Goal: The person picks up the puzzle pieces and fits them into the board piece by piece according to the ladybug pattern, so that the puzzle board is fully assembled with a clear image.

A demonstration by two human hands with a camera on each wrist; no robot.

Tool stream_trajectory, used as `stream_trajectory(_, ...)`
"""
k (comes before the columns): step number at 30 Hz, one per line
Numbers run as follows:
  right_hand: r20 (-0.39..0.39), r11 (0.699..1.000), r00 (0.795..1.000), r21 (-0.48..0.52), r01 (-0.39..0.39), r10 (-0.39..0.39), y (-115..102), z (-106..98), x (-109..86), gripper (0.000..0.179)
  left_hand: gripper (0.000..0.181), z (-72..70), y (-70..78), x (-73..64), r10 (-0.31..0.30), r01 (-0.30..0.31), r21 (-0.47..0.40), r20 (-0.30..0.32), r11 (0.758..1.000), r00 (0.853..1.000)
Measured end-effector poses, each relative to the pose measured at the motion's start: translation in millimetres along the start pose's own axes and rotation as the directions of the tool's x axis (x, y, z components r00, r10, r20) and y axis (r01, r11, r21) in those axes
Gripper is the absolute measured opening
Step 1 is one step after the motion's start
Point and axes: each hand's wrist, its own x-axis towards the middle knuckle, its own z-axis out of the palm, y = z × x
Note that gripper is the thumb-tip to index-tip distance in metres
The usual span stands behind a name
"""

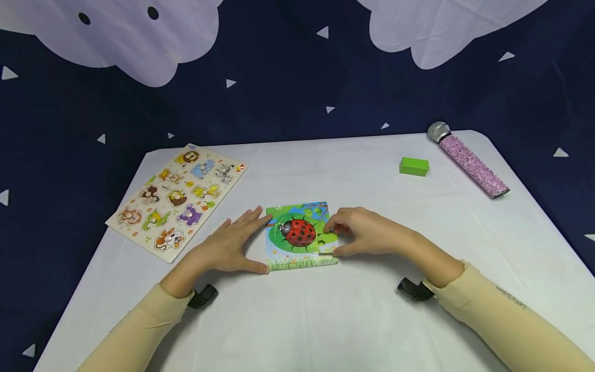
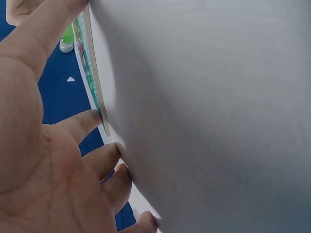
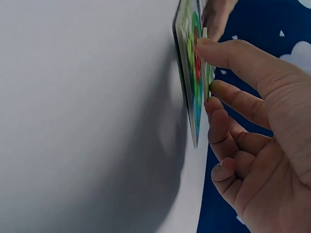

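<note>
A square ladybug jigsaw puzzle (image 1: pixel 297 232) lies on the white table, its red ladybug on a green ground with grass along the near edge. Spread along its left side is my left hand (image 1: pixel 228 247), thumb at the near left corner and index finger at the far part of that edge. My right hand (image 1: pixel 372 232) pinches a green puzzle piece (image 1: pixel 328 242) over the puzzle's right side. In the right wrist view this thin piece (image 3: pixel 206 77) stands slightly off the puzzle's face, between thumb and fingers. The other right fingers are curled.
To the left lies a wooden animal peg puzzle (image 1: pixel 162 199) with several colourful animals. A green block (image 1: pixel 413 166) sits at the back right, beside a pink glittery microphone (image 1: pixel 474 164). Behind the table hangs a dark blue cloth (image 1: pixel 279 103) with white shapes.
</note>
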Motion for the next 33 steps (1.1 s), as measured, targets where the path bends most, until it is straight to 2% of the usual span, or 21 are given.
stream_trajectory(13, 0.05, 0.999, 0.998, -0.041, 0.031, -0.029, -14, 10, 11.6, 0.041, 0.123, -0.4, -0.9, 0.4, -0.002, 0.002, 0.0, 0.001, 1.0, 1.0)
stream_trajectory(33, 0.07, 0.999, 0.997, -0.029, 0.037, -0.035, -9, 10, 18.2, 0.036, 0.123, -2.0, -0.3, 0.6, -0.004, 0.004, 0.002, 0.006, 1.0, 1.0)
